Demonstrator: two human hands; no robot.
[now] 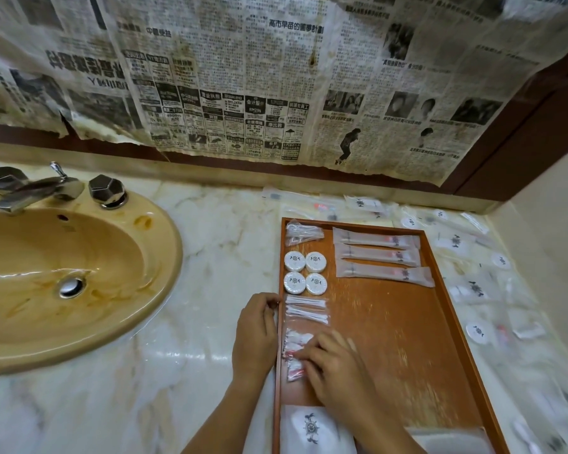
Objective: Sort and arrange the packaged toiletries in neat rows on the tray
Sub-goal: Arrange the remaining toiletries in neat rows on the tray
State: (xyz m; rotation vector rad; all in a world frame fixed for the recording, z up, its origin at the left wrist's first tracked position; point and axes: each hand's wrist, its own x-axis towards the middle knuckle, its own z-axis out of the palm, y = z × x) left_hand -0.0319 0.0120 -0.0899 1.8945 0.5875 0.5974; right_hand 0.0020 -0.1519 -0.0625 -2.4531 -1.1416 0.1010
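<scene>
Two small packets (295,355) lie at the near left of the tray (391,339), under the right hand (330,362)'s flattened fingertips; the left hand (256,326) pinches the rim. A careless nudge could skew the cotton buds (305,309) just beyond.

The tray (387,322) is orange-brown wood with a scuffed, semi-gloss floor, and the packets (379,255) on it are frosted or clear plastic film. The counter (210,257) is polished, veined marble that shows reflections, and the sink (63,273) is glossy, stained tan ceramic with a shiny faceted metal tap (36,188). Yellowed, wrinkled newspaper (243,77) covers the wall, matt and torn along its lower edge.
</scene>
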